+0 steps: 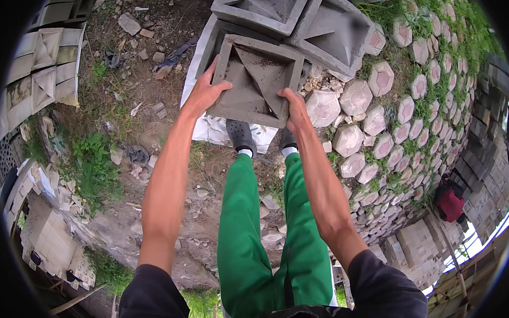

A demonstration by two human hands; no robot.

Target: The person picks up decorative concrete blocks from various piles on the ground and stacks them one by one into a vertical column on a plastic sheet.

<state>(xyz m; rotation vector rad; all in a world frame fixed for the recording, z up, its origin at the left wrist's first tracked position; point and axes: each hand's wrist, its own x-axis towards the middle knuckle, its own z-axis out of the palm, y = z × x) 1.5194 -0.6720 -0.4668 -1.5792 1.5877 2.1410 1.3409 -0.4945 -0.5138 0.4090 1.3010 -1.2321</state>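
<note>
Between both hands I have a square grey concrete block (251, 83) with a raised rim and a slanted wedge pattern in its recessed face; crumbs of dirt lie in it. My left hand (203, 94) grips its left edge, thumb over the rim. On the right edge, near the lower corner, my right hand (295, 109) is closed the same way. Just beyond are similar blocks: one at the top (265, 11), one to the right (333, 37), and another partly hidden under the held block. Whether the held block rests on that one I cannot tell.
A white sheet (210, 130) lies under the blocks, by my dark clogs (241, 136). Hexagonal pavers (356, 97) cover the ground at right. Loose stones (129, 23) and weeds (95, 164) are at left, with stacked blocks (46, 48) beyond. A red bag (450, 200) sits far right.
</note>
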